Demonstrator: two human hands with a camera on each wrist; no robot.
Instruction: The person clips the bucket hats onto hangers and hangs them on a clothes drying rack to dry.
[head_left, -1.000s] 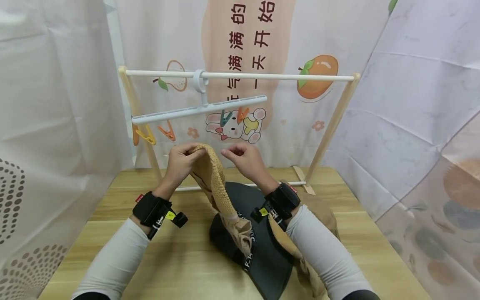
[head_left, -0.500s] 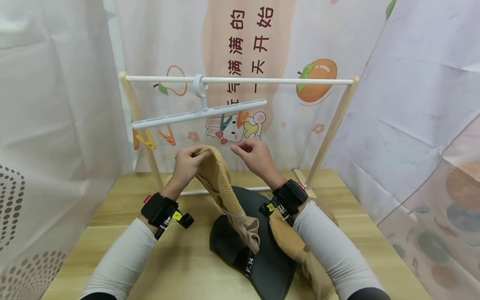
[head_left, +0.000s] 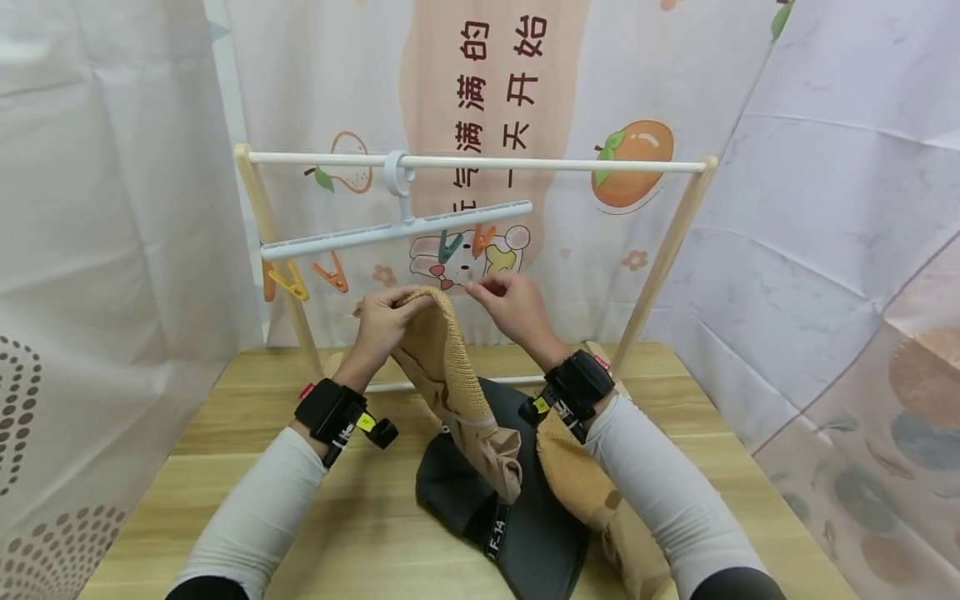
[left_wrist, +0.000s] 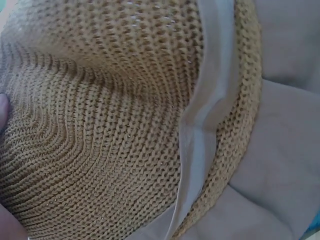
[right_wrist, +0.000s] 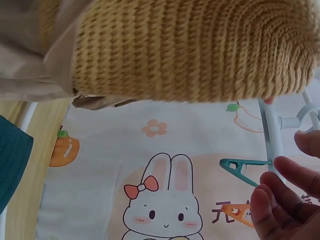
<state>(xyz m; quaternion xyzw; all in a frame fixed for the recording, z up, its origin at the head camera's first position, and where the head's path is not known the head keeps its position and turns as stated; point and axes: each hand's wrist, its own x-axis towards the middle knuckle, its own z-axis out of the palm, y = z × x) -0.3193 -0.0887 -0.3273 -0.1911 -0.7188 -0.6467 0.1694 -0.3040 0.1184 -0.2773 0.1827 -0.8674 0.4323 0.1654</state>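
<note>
Tan hat (head_left: pixel 450 358) hung pinched in your left fingers (head_left: pixel 414 307), seemingly for clipping; your parted, empty right fingers (right_wrist: pixel 295 172) likely needed a clip (right_wrist: pixel 245 162).

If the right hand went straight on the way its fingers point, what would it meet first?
Probably the teal clip on the hanger, up and ahead of the right hand; depth is unclear, so it might miss.

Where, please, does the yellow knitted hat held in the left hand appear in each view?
Head: the yellow knitted hat hangs from the left hand, just below centre.
Left wrist: the hat fills most of the picture.
Right wrist: the hat spans the top.
Shared landmark: its plain tan cloth joining the knit.
</note>
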